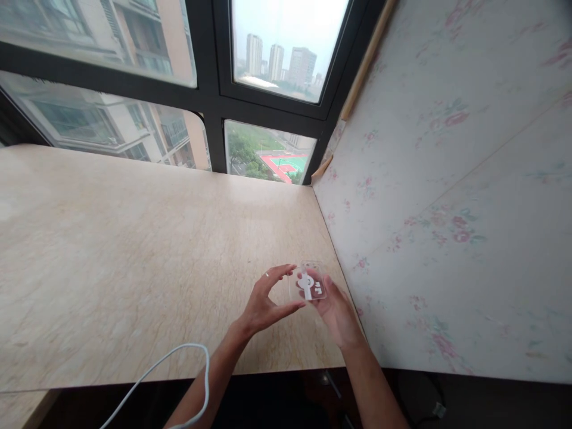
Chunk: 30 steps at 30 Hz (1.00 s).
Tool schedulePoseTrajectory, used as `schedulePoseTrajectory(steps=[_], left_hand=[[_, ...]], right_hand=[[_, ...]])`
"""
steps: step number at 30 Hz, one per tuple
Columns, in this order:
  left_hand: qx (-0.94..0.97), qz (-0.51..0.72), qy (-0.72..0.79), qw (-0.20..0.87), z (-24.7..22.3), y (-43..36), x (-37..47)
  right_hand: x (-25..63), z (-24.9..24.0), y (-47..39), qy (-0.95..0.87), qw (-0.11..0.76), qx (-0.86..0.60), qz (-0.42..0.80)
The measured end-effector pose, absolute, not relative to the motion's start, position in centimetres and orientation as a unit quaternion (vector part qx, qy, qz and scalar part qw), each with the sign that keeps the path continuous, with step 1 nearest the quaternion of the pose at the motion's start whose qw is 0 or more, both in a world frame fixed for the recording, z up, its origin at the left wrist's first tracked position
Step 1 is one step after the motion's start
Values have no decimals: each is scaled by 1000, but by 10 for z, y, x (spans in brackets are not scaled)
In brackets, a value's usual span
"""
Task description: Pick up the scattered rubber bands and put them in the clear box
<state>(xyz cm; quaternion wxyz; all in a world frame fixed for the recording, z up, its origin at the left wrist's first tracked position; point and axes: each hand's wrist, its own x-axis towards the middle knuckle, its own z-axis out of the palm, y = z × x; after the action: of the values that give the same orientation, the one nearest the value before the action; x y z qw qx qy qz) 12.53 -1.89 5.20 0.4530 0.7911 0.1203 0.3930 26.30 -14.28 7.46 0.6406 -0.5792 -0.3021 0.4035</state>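
A small clear plastic case (308,283) with white markings is held in the air over the stone sill (170,268), between both hands. My left hand (268,301) grips its left side, thumb at the lower edge and fingers at the upper edge; a ring is on one finger. My right hand (334,304) holds the right side, with the thumb at the edge and the fingers behind, seen through the clear plastic.
A white cable (206,369) loops beside and across my left forearm. A papered wall (424,238) rises close on the right. Dark window frames (214,107) stand behind the sill. Below its front edge, dark space holds another cable (440,410).
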Motion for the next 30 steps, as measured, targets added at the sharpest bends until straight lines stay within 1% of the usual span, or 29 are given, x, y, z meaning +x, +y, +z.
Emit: schedulePoseTrajectory(steps=[1,3,5,7,10,21,30], left_hand=[[798,386,128,444,51,-19,127],[813,367,142,428,49,-17,132],[826,349,150,416,45,-14,139],[837,332,152,407,40,-11,148],[853,301,147,400,34,-5,165],[888,188,182,377,13,7,210],[897,168,176,369,3,11,212]], right_hand=[[268,75,-148,-336,627,-617,336],[281,74,-156,-417,569,-673,221],[293,73,-162,-488,504,-692,170],[305,69,-165,-526,465,-694,159],[321,59,-161,-536,436,-709,143],[362,13,-143,-512,397,-747,151],[361,4,-144,-508,388,-752,162]])
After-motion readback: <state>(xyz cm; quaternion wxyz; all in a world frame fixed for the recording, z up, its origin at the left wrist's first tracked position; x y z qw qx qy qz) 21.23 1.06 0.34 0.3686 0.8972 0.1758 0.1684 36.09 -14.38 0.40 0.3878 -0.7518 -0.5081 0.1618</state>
